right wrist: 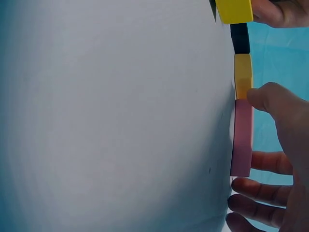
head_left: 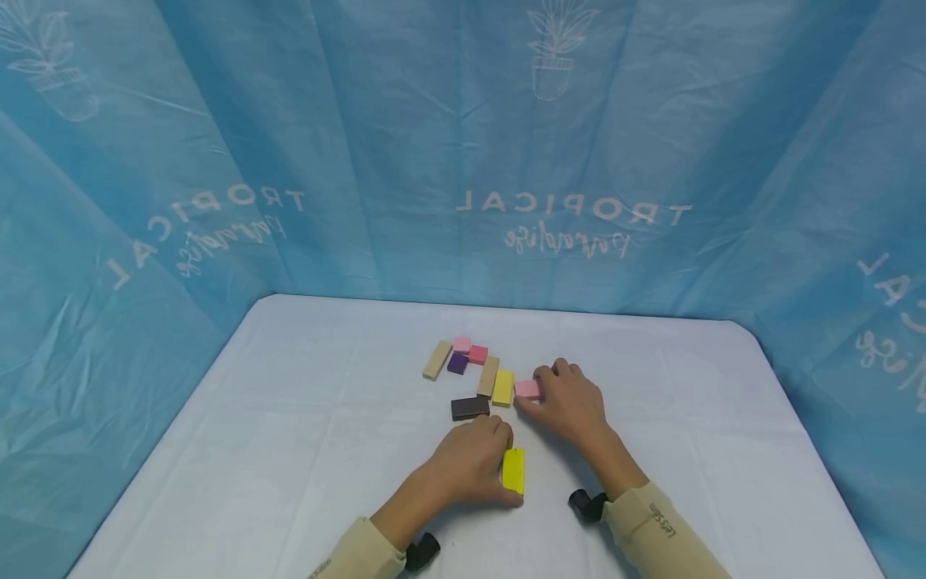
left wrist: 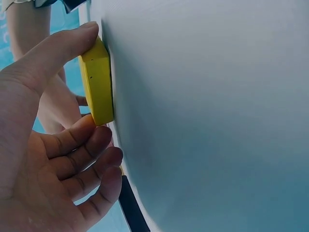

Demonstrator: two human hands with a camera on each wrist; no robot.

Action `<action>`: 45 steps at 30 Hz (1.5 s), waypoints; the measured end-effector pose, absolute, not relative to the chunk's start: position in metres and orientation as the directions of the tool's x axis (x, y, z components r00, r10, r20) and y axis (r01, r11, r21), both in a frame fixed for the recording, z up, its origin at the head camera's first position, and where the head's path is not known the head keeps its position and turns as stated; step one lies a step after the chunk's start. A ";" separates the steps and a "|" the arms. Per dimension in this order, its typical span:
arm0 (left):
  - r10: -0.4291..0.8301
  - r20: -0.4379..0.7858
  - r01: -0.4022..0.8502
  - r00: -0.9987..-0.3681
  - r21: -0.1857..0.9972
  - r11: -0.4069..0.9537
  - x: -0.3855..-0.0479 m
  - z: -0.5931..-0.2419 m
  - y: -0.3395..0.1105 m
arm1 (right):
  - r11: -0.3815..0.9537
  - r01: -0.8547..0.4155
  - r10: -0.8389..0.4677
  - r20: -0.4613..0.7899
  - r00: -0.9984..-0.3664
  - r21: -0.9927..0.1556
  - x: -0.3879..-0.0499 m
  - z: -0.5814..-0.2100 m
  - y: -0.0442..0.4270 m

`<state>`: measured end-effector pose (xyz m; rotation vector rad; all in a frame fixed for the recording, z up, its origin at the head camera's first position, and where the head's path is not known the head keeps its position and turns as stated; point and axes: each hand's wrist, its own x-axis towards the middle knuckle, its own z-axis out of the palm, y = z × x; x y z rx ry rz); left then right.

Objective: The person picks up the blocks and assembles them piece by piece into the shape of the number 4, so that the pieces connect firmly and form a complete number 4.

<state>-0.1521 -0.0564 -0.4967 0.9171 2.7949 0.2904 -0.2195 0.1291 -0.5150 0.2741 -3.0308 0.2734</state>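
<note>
My left hand (head_left: 470,462) pinches a bright yellow block (head_left: 514,470) lengthwise between thumb and index finger. In the left wrist view that yellow block (left wrist: 99,87) is held at its two ends, close to the tabletop. Farther forward and to the right, my right hand (head_left: 571,402) holds a pink block (head_left: 528,390) at the right end of a group of blocks. The right wrist view has the thumb at one end of the pink block (right wrist: 242,140) and the index finger near the other. A second yellow block (head_left: 502,388) stands just left of it.
Left of these lie a tan block (head_left: 488,376), a dark brown block (head_left: 470,408), a purple block (head_left: 458,364), a red-pink block (head_left: 478,355), a small pink block (head_left: 461,345) and another tan block (head_left: 437,360). Blue curtains (head_left: 463,145) surround the white table (head_left: 289,450).
</note>
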 end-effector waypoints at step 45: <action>0.634 -0.133 0.615 -0.762 0.157 0.772 -0.139 -0.493 -0.056 | 0.897 -0.378 -0.357 0.131 -0.925 -0.227 -0.225 -0.514 0.114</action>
